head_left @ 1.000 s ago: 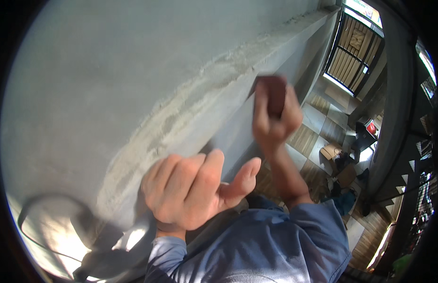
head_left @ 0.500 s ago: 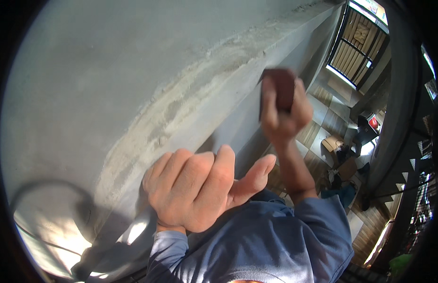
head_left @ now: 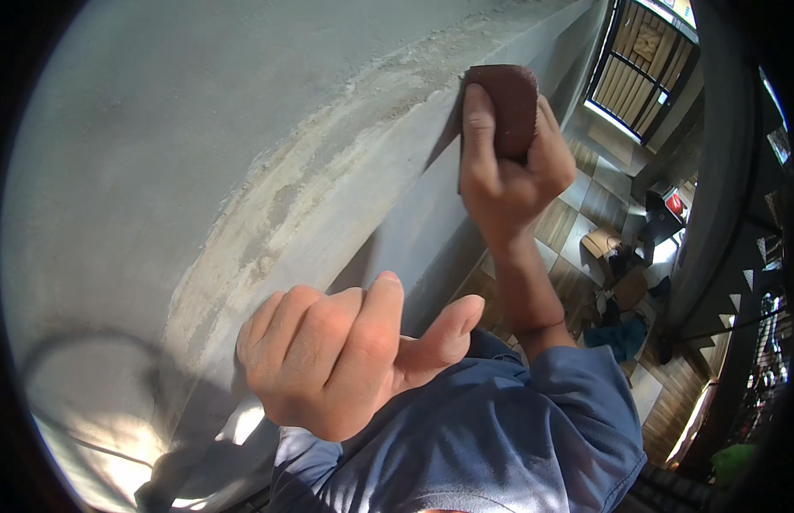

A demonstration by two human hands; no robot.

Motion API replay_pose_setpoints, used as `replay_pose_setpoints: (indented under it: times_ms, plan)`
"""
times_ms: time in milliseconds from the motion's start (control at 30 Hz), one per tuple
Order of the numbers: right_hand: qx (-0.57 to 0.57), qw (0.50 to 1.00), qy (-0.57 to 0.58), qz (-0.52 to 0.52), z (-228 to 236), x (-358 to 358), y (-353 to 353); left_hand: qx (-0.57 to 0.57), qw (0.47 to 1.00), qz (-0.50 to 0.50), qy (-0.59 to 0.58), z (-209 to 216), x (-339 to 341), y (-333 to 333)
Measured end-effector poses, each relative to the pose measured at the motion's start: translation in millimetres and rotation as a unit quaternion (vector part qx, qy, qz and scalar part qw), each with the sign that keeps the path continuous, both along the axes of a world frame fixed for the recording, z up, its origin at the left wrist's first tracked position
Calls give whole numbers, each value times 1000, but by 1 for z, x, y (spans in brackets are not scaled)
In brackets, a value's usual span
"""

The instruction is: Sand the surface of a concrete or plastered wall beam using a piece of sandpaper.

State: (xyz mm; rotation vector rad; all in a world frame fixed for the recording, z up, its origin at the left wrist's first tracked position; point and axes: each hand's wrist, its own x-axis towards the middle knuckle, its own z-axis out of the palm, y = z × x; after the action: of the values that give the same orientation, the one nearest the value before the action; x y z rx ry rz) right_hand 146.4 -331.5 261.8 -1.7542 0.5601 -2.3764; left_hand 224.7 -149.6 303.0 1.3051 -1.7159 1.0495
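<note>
My right hand (head_left: 508, 184) grips a reddish-brown piece of sandpaper (head_left: 512, 103) with a jagged edge, thumb along one side and fingers round the other. It is up against the edge of a grey plastered wall (head_left: 141, 171), where a rough, pale strip (head_left: 320, 162) runs along the corner. My left hand (head_left: 320, 359) is lower down near the same wall, back of the hand up. Its fingers are loosely bent, with their tips turned out of sight, and the thumb stands apart. Nothing shows in it.
On the right, a checkered tile floor (head_left: 576, 235) lies well below, with a cardboard box (head_left: 600, 242) and a teal cloth (head_left: 615, 339) on it. A barred gate (head_left: 643, 68) stands at the far right. A cable's dark shadow falls on the wall at lower left.
My right hand has moved up and farther away along the wall edge with the sandpaper. My left hand has shifted slightly left and down.
</note>
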Motion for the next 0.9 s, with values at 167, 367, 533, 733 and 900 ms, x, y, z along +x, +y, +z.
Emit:
replay_pose_setpoints:
  times_ms: [167,367,533,733,900]
  plan:
    - [-24,999,-23,15,-8,9,5,3,1000,20,2,1,0,1]
    - [-39,999,-14,-1,-15,11,10,22,999,27,-14,1,1,5]
    - [-4,1000,-4,-6,16,9,4,1,1000,27,-12,4,-1,3]
    - [-15,1000,-10,18,7,12,0,3,1000,29,-12,2,4,1]
    - [-51,998,-33,11,-10,20,6,-5,997,73,-9,-1,1,-4]
